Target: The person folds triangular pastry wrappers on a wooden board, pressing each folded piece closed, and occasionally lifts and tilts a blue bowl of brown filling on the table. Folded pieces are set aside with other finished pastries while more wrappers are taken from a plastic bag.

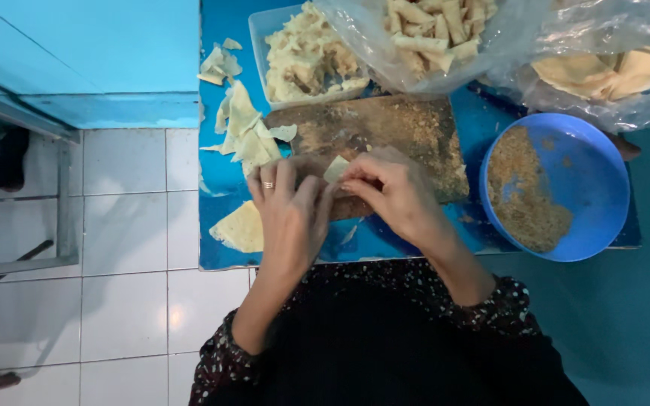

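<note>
Both hands meet over the near edge of the board (pixel 385 135) on the blue worktop (pixel 220 180), left hand (pixel 291 214) and right hand (pixel 396 192) fingers closed on a pale wrapper (pixel 335 168), apparently rolled, lying between them, its long axis running left-right.

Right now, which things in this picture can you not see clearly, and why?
- Pale wrapper piece, head view: only a corner shows; the left hand and right hand cover the rest.
- Wooden board: its near edge lies under both hands.
- Plastic bags of pastry: cut off by the top edge.
- Blue bowl: its crumbs are too fine to identify.
</note>
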